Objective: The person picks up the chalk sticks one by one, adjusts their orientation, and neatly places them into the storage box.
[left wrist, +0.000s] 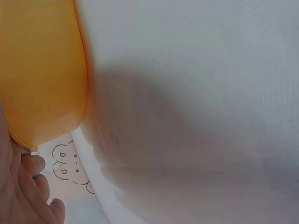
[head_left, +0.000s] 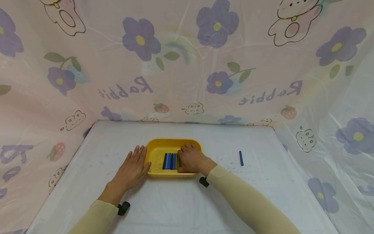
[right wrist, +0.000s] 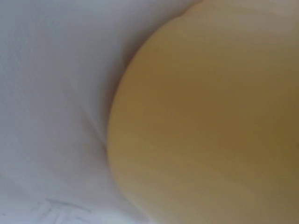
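Note:
A yellow tray [head_left: 155, 151] stands on the white-covered table. Inside it lies a side-by-side row of slim black and blue crayon-like sticks [head_left: 169, 161], with an olive-brown stick [head_left: 179, 161] at the right end. My right hand [head_left: 193, 158] reaches into the tray's right half, its fingers at the far end of the olive-brown stick and the thumb at the near end. Its palm side is hidden. My left hand [head_left: 132, 167] lies along the tray's left rim with straight fingers. In the left wrist view, its fingers show beside the tray's outer wall [left wrist: 44, 65].
One dark blue stick [head_left: 241, 158] lies alone on the table [head_left: 257, 188], to the right of the tray. Faint smudges mark the cloth between them. Patterned curtains [head_left: 187, 71] hang behind and on both sides.

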A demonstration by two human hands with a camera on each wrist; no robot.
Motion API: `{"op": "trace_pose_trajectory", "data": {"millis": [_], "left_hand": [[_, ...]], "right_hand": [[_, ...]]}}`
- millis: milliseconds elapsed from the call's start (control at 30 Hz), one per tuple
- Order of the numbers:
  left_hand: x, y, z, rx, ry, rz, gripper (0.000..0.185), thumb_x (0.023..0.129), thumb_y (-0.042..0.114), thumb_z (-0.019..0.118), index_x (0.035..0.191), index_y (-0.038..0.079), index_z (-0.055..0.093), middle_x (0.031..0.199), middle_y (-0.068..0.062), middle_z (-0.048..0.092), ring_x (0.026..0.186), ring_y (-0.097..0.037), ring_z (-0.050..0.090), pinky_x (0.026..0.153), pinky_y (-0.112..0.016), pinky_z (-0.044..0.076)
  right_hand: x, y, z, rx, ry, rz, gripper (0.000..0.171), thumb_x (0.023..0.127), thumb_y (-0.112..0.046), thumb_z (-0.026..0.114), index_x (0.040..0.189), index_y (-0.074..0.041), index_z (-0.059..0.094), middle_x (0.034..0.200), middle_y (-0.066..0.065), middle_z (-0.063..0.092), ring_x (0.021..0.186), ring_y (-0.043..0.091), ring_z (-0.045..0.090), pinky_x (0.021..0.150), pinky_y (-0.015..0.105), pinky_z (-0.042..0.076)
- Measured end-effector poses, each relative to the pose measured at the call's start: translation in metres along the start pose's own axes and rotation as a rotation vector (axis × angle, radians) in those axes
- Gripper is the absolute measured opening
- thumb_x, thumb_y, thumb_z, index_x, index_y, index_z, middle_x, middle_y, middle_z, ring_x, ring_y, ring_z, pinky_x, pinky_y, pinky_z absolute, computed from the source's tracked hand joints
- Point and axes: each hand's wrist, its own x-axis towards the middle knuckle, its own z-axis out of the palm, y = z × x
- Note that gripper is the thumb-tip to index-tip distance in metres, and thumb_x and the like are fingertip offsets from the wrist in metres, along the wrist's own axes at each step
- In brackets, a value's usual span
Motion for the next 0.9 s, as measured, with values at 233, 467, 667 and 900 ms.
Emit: {"op": "trace_pose_trajectory", "data": {"millis": [233, 467, 667, 900], "left_hand": [[0.0006, -0.0006, 0.0013, -0.008, -0.006, -0.005, 0.073, 0.114, 0.041, 0.041, 0.166, -0.004, 0.018, 0.174, -0.023, 0.021, 0.162, -0.042, 0.017, 0.132, -0.060, 0.015], [0.0003, -0.0005, 0.0020, -0.015, -0.007, -0.008, 0.073, 0.113, 0.041, 0.041, 0.167, -0.004, 0.018, 0.174, -0.023, 0.022, 0.162, -0.042, 0.017, 0.132, -0.060, 0.015], [-0.0004, 0.0000, 0.0021, -0.020, 0.002, -0.008, 0.073, 0.113, 0.041, 0.041, 0.166, -0.004, 0.019, 0.173, -0.023, 0.022, 0.162, -0.042, 0.018, 0.132, -0.060, 0.015], [-0.0002, 0.0007, 0.0015, -0.022, 0.008, -0.007, 0.073, 0.113, 0.041, 0.042, 0.166, -0.004, 0.020, 0.173, -0.023, 0.023, 0.162, -0.042, 0.018, 0.131, -0.060, 0.016]], "right_hand": [[0.0014, 0.0006, 0.0029, -0.007, 0.002, -0.001, 0.073, 0.091, -0.071, 0.066, 0.133, -0.011, 0.066, 0.127, 0.005, 0.065, 0.111, 0.022, 0.052, 0.097, 0.038, 0.048], [0.0013, 0.0003, 0.0030, -0.015, -0.009, 0.001, 0.077, 0.092, -0.073, 0.064, 0.136, -0.011, 0.065, 0.130, 0.005, 0.065, 0.112, 0.023, 0.052, 0.098, 0.038, 0.048], [0.0007, -0.0002, 0.0024, -0.020, -0.017, 0.002, 0.078, 0.091, -0.074, 0.064, 0.138, -0.011, 0.064, 0.130, 0.005, 0.065, 0.111, 0.023, 0.051, 0.097, 0.038, 0.047], [0.0005, 0.0000, 0.0017, -0.015, -0.016, 0.002, 0.081, 0.091, -0.075, 0.064, 0.139, -0.010, 0.064, 0.132, 0.005, 0.064, 0.114, 0.023, 0.052, 0.098, 0.038, 0.048]]}}
